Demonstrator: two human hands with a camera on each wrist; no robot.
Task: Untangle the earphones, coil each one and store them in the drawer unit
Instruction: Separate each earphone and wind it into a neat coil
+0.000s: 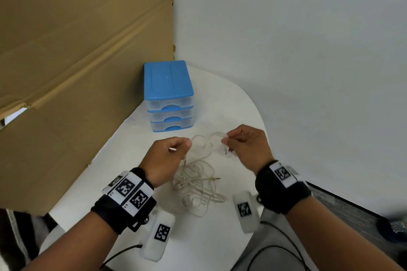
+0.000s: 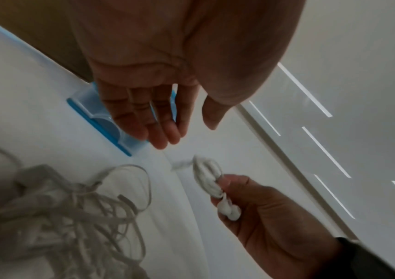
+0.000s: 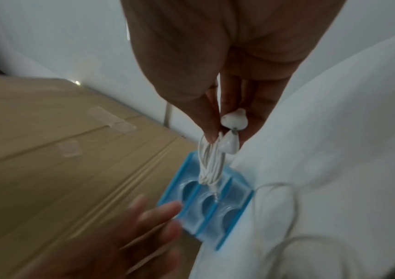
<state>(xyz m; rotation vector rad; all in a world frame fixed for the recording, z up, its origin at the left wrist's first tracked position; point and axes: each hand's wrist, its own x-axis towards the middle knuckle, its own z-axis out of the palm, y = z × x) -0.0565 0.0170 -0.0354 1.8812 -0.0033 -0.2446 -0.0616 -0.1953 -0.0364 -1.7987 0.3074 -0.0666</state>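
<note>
A blue drawer unit (image 1: 168,86) (image 2: 100,120) (image 3: 215,207) with three closed clear drawers stands at the back of the white table (image 1: 231,105). In front of it lies a loose tangle of white earphones (image 1: 198,185) (image 2: 72,217). My right hand (image 1: 233,141) (image 2: 229,186) (image 3: 227,130) pinches a small coiled earphone (image 1: 222,149) (image 2: 207,175) (image 3: 211,166), its two earbuds beside the fingers; a strand trails from the coil to the tangle. My left hand (image 1: 176,149) (image 2: 179,132) (image 3: 148,226) hovers to the left of the coil, its fingers relaxed and holding nothing.
A tall cardboard sheet (image 1: 77,72) walls off the left side, right behind the drawer unit. A white wall (image 1: 308,72) closes the right. The table's rounded edge (image 1: 262,130) runs close past my right hand. Black cables (image 1: 275,248) hang below the near edge.
</note>
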